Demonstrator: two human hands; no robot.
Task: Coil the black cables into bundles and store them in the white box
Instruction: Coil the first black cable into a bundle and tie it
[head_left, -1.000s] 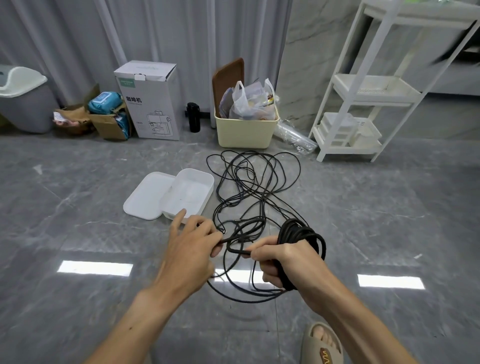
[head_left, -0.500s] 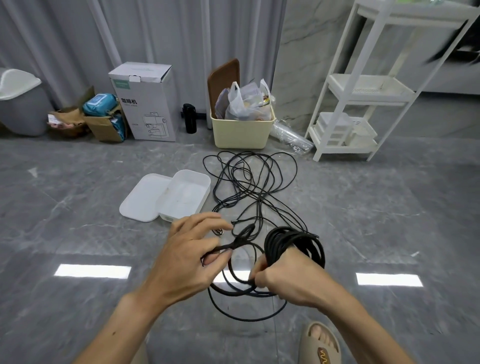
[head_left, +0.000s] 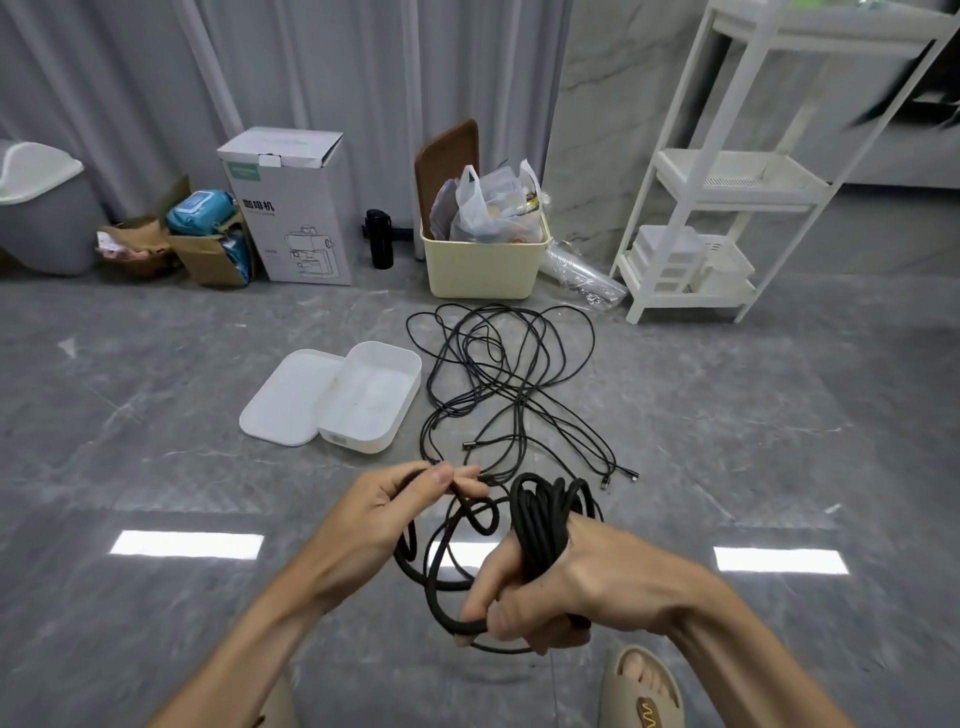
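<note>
Coils of thick black cable (head_left: 540, 525) are kept gripped in the right hand (head_left: 540, 597) so they can't spring apart, while the loose strand gets pinched by the left hand (head_left: 395, 514) for feeding. Thin black cables (head_left: 498, 374) are left sprawled on the floor beyond both hands, with the open white plastic box (head_left: 374, 395) ahead of the left hand.

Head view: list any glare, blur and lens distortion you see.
Head view: three bright rectangular light reflections glare on the glossy floor; motion blur smears the upper right corner behind the white shelf; the wide lens bends the shelf legs and curtains outward; hands, cable coil and white box stay sharp.
</note>
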